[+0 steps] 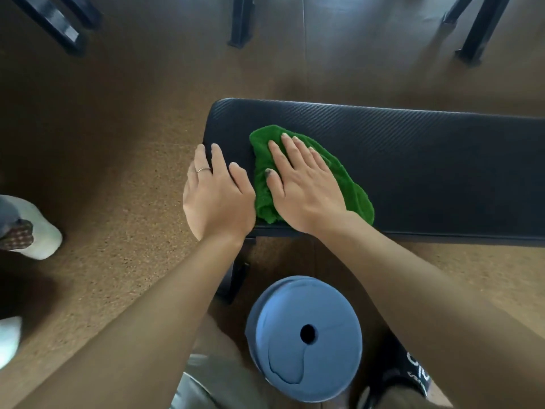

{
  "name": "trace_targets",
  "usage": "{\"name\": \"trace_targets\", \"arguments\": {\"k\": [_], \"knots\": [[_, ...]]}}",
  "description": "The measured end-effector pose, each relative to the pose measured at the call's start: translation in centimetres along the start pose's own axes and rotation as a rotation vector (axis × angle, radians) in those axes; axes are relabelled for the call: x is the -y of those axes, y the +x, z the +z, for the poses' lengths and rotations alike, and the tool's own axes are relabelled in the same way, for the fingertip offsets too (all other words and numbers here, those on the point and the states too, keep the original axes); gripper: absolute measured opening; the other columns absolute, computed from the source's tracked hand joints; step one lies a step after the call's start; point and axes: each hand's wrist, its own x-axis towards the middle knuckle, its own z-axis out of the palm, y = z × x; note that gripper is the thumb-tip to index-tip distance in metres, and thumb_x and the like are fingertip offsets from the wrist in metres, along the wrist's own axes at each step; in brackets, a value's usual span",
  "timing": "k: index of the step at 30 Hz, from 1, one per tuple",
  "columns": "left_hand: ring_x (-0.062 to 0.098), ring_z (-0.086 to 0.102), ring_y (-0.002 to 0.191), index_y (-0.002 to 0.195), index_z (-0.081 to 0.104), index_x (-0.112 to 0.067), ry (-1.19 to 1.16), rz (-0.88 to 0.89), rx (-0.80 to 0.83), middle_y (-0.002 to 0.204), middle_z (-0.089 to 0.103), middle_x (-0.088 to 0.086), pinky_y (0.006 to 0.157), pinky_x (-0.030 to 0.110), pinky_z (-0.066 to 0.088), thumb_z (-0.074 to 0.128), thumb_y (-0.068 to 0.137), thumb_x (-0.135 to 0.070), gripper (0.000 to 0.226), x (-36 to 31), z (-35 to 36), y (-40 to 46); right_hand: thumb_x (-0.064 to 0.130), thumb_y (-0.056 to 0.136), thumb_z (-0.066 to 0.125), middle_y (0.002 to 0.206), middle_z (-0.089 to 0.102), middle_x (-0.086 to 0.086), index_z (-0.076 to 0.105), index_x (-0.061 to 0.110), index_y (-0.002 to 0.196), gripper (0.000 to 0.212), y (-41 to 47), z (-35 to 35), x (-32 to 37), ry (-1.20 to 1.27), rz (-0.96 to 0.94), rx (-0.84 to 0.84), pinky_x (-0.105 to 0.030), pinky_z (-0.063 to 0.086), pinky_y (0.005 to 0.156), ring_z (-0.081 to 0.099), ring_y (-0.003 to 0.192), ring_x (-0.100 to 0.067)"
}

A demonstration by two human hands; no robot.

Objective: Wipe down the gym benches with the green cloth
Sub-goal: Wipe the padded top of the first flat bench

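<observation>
The green cloth (312, 178) lies bunched on the padded surface (427, 160) near its left end, pressed flat under the right hand (306, 187), fingers straight and spread. The left hand (215, 193) rests at the end edge, fingers apparently relaxed. With no grip, the cloth could slip out or ball up, leaving streaks unwiped

Green cloth (309, 178), black ribbed bench pad (413, 160), blue weight plate (303, 335), brown speckled floor (118, 202)
</observation>
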Motion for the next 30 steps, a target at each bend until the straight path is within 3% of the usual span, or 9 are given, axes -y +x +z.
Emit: {"name": "trace_targets", "arguments": {"k": [8,10,13,14,17,20,24,27,30], "knots": [[0.027,0.023,0.156,0.163,0.027,-0.019,-0.017,-0.013,0.054,0.171,0.022,0.006,0.125,0.046,0.025,0.018,0.109,-0.042,0.059,-0.3,-0.6,0.0,0.040,0.111,0.019,0.174,0.001,0.002,0.011,0.021,0.166,0.059,2.6,-0.6,0.4,0.120,-0.038,0.025,-0.034,-0.006,0.129,-0.005,0.159,-0.012],[0.025,0.021,0.156,0.164,0.024,-0.019,-0.150,-0.050,0.093,0.171,0.019,0.005,0.126,0.047,0.024,0.017,0.109,-0.043,0.060,-0.1,-1.0,0.3,0.038,0.111,0.020,0.174,0.001,0.003,0.012,0.021,0.166,0.058,-0.2,-0.3,1.3,0.202,-0.041,0.032,-0.032,-0.007,0.128,-0.005,0.159,-0.010],[0.020,0.019,0.156,0.165,0.017,-0.029,-0.590,-0.165,0.222,0.172,0.016,-0.002,0.127,0.051,0.019,0.019,0.106,-0.049,0.062,0.6,-3.3,0.9,0.036,0.111,0.018,0.174,0.000,0.005,0.012,0.024,0.166,0.056,-4.1,0.1,2.4,0.267,-0.091,0.084,-0.030,-0.011,0.127,-0.008,0.158,-0.008],[0.021,0.017,0.156,0.165,0.016,-0.030,-0.613,-0.148,0.224,0.172,0.016,-0.001,0.127,0.052,0.018,0.021,0.106,-0.049,0.062,0.8,-4.2,0.7,0.034,0.111,0.019,0.174,0.002,0.005,0.013,0.025,0.165,0.055,-4.7,-0.3,2.3,0.326,-0.090,0.088,-0.029,-0.012,0.126,-0.008,0.158,-0.008],[0.028,0.021,0.153,0.161,0.029,-0.017,-0.231,0.208,0.070,0.166,0.028,0.010,0.127,0.051,0.019,0.031,0.106,-0.042,0.060,-0.6,-6.4,-2.0,0.028,0.109,0.026,0.171,0.023,0.000,0.025,0.019,0.163,0.055,-4.5,-3.0,0.6,0.541,0.067,-0.142,-0.027,-0.004,0.125,0.010,0.158,-0.012],[0.026,0.023,0.155,0.159,0.032,-0.013,0.018,0.521,0.097,0.165,0.032,0.009,0.129,0.046,0.017,0.034,0.107,-0.042,0.060,-3.8,-5.5,-4.5,0.028,0.111,0.027,0.169,0.029,-0.004,0.025,0.013,0.163,0.054,-4.4,-5.4,-3.9,0.453,0.241,-0.312,-0.035,0.006,0.128,0.019,0.157,-0.018],[0.027,0.005,0.160,0.165,0.014,-0.019,0.286,0.452,0.328,0.173,0.012,0.008,0.130,0.045,0.002,0.019,0.107,-0.056,0.069,-6.1,-1.7,-6.0,0.039,0.112,0.017,0.173,0.010,-0.002,0.012,0.018,0.166,0.058,-6.3,-3.8,-8.0,0.238,0.281,-0.073,-0.038,0.001,0.130,0.004,0.160,-0.018],[0.027,0.005,0.160,0.166,0.013,-0.021,0.390,0.462,0.295,0.173,0.011,0.008,0.130,0.045,0.001,0.016,0.105,-0.063,0.074,-5.1,-0.6,-6.1,0.042,0.111,0.015,0.174,0.000,-0.001,0.008,0.019,0.166,0.060,-7.6,-1.3,-8.4,0.107,0.248,-0.049,-0.038,-0.004,0.129,-0.006,0.160,-0.017],[0.022,0.008,0.160,0.165,0.016,-0.027,0.398,0.501,0.277,0.173,0.014,0.002,0.130,0.041,0.002,0.017,0.107,-0.057,0.066,-2.8,-1.7,-5.2,0.045,0.111,0.014,0.174,0.001,-0.003,0.009,0.021,0.166,0.060,-7.7,-0.7,-8.6,0.054,0.229,-0.090,-0.038,-0.004,0.129,-0.005,0.160,-0.019]]}}
